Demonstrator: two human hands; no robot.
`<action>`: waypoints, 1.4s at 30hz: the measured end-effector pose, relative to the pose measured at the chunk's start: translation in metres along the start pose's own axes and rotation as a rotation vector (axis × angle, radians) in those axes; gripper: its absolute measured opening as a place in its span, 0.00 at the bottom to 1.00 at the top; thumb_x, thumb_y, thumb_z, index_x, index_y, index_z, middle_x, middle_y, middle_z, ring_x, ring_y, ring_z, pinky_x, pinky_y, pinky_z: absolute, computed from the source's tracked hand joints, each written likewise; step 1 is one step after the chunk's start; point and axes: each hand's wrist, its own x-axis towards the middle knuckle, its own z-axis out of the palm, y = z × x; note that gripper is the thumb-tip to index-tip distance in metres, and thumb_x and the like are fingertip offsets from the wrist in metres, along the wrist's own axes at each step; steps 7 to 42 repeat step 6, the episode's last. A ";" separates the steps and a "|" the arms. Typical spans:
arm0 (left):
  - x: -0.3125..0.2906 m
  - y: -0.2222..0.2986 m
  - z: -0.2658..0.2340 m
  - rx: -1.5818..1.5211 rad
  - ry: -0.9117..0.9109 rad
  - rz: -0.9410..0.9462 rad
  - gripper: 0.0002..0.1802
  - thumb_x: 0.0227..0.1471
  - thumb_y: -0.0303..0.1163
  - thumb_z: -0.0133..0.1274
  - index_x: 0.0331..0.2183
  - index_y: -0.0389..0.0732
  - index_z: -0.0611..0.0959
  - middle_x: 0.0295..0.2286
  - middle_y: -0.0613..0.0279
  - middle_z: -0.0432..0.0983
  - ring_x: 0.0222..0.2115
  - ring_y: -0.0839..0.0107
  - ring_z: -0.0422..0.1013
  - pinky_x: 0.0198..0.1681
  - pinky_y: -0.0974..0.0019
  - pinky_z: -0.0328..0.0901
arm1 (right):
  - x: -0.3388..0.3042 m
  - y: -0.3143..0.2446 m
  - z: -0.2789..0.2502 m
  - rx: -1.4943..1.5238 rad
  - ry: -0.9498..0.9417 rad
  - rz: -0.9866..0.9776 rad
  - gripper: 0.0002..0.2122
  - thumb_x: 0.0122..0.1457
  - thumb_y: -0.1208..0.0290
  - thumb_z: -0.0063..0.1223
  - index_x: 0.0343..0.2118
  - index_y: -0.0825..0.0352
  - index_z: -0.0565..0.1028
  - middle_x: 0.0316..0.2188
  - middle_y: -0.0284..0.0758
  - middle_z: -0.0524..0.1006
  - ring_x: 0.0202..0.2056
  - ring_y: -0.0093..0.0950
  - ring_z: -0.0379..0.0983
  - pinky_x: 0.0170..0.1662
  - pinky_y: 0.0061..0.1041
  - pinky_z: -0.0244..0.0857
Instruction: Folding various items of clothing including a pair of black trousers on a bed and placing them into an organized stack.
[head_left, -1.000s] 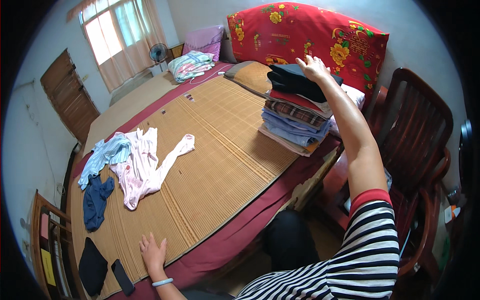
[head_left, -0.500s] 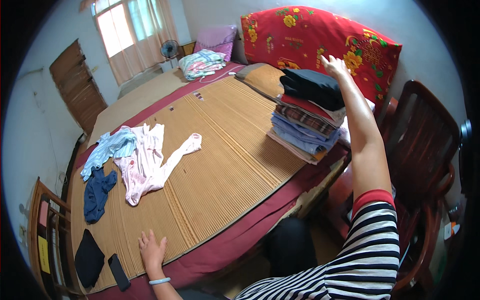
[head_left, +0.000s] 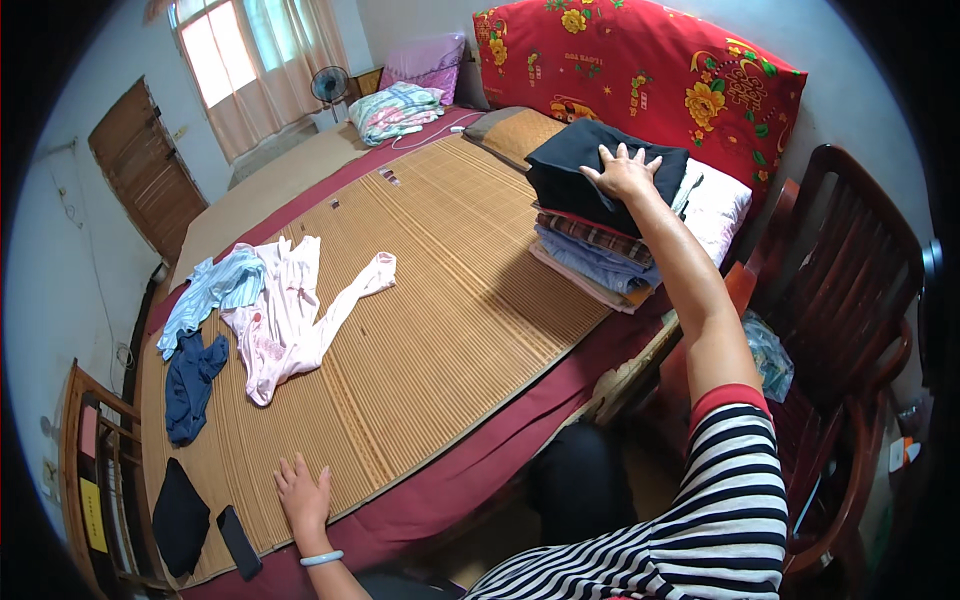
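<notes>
My right hand (head_left: 626,174) lies with fingers spread on a folded black garment (head_left: 572,172), the top piece of a stack of folded clothes. Under it in the stack show a plaid shirt (head_left: 592,233), a blue shirt (head_left: 590,252) and lighter pieces. My left hand (head_left: 304,496) rests flat, fingers apart, on the bamboo mat (head_left: 440,330) near the bed's front edge. Beyond it are spread a pink long-sleeved top (head_left: 285,330), a light blue striped shirt (head_left: 215,295) and a dark blue garment (head_left: 192,385). Left of that hand lie a black phone (head_left: 238,543) and a black cloth piece (head_left: 181,520).
A red flowered headboard cover (head_left: 640,75) rises behind the stack, with a white pillow (head_left: 722,205) beside it. To the right stands a dark wooden chair (head_left: 835,270). A folded quilt (head_left: 395,112) and a fan (head_left: 329,86) are at the far end. A wooden chair back (head_left: 85,440) stands at left.
My right hand has come down from above the stack onto the black garment, which now spreads wider and flatter. My left hand has hardly moved. The view has shifted slightly.
</notes>
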 end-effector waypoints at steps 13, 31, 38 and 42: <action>-0.001 0.002 -0.004 -0.043 -0.024 -0.027 0.43 0.55 0.54 0.52 0.64 0.41 0.60 0.65 0.41 0.47 0.65 0.40 0.43 0.66 0.44 0.43 | 0.007 0.015 0.003 -0.007 -0.035 0.037 0.40 0.55 0.27 0.32 0.67 0.44 0.55 0.69 0.38 0.51 0.68 0.49 0.45 0.64 0.65 0.34; -0.001 0.002 -0.004 -0.043 -0.024 -0.027 0.43 0.55 0.54 0.52 0.64 0.41 0.60 0.65 0.41 0.47 0.65 0.40 0.43 0.66 0.44 0.43 | 0.007 0.015 0.003 -0.007 -0.035 0.037 0.40 0.55 0.27 0.32 0.67 0.44 0.55 0.69 0.38 0.51 0.68 0.49 0.45 0.64 0.65 0.34; -0.001 0.002 -0.004 -0.043 -0.024 -0.027 0.43 0.55 0.54 0.52 0.64 0.41 0.60 0.65 0.41 0.47 0.65 0.40 0.43 0.66 0.44 0.43 | 0.007 0.015 0.003 -0.007 -0.035 0.037 0.40 0.55 0.27 0.32 0.67 0.44 0.55 0.69 0.38 0.51 0.68 0.49 0.45 0.64 0.65 0.34; -0.001 0.002 -0.004 -0.043 -0.024 -0.027 0.43 0.55 0.54 0.52 0.64 0.41 0.60 0.65 0.41 0.47 0.65 0.40 0.43 0.66 0.44 0.43 | 0.007 0.015 0.003 -0.007 -0.035 0.037 0.40 0.55 0.27 0.32 0.67 0.44 0.55 0.69 0.38 0.51 0.68 0.49 0.45 0.64 0.65 0.34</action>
